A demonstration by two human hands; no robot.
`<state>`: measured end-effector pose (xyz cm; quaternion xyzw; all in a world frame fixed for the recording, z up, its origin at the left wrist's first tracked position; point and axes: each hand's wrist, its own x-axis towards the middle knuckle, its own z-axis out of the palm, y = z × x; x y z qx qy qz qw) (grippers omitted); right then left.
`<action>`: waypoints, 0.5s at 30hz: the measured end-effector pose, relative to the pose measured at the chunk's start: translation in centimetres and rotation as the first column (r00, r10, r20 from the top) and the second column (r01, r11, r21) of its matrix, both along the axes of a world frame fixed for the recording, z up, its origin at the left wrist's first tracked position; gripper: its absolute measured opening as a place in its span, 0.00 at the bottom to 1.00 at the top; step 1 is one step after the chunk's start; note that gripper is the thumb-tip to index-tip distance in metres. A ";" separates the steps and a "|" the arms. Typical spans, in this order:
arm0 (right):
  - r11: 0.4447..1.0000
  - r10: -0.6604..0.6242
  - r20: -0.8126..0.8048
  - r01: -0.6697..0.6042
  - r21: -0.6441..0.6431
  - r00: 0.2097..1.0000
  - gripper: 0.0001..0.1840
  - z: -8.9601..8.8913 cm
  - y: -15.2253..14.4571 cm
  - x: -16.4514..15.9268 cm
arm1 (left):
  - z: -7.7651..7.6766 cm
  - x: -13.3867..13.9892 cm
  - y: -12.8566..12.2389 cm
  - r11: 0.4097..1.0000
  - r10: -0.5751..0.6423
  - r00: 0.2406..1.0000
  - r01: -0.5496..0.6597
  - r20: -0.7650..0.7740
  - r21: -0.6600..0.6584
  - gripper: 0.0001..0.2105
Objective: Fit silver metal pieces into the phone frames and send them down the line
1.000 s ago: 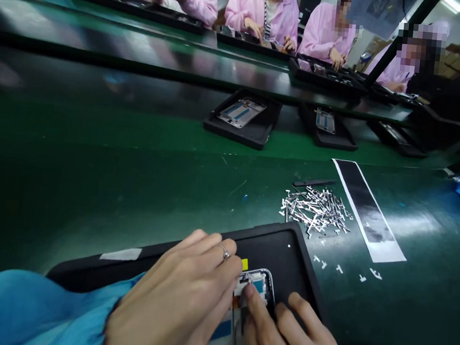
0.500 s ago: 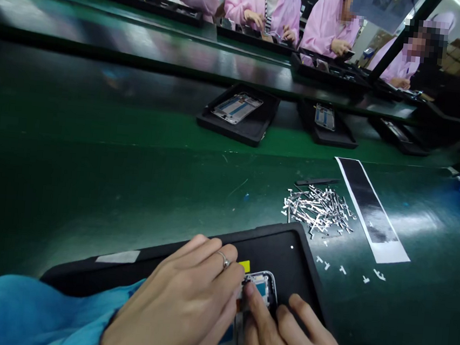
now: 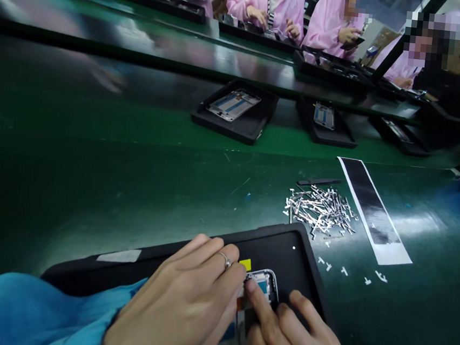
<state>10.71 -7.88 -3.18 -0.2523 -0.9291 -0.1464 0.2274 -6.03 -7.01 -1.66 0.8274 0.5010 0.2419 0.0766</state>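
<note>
A silver phone frame with blue strips lies in a black tray in front of me, partly covered by both hands. My left hand, wearing a ring, bends over the frame's left part. Its fingers are closed together, and their tips and anything in them are hidden. My right hand comes in from the right, its index fingertip pressed on the upper part of the frame beside the left fingers. Its other fingers are bent and apart, with nothing visible in them. A yellow tab shows just above the frame.
Right of the tray are a pile of small black-and-white strips, a dark tool, scattered white bits and a black-and-white sheet. Behind, trays hold phone frames. Several people in pink coats work across the bench.
My hands stay almost in place at the phone frame, the right index finger shifting slightly. Across the bench, a person's hand holding a dark device has lifted a little. The view has shifted slightly.
</note>
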 end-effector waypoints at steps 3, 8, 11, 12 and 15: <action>1.000 0.000 0.002 0.000 0.022 1.000 0.18 0.2 0.1 -0.2 | -0.4 -0.1 -0.1 0.999 0.021 1.000 -0.022 0.019 0.033 0.15; 1.000 0.022 0.029 -0.022 -0.004 0.999 0.19 0.7 0.4 -0.4 | -0.4 0.0 0.2 0.990 0.033 0.999 -0.035 0.012 0.135 0.18; 0.999 0.038 0.021 -0.039 0.034 0.999 0.19 0.6 0.6 -0.1 | -0.7 0.1 0.2 0.981 0.049 0.999 -0.051 0.014 0.185 0.19; 0.998 0.045 0.033 -0.047 0.049 0.998 0.18 0.5 0.7 0.0 | -0.9 0.1 0.2 0.981 0.049 0.999 -0.051 0.016 0.186 0.19; 0.996 0.052 0.086 -0.058 0.073 0.995 0.17 0.2 0.6 0.1 | -1.2 0.1 0.1 0.980 0.043 0.998 -0.051 0.041 0.190 0.18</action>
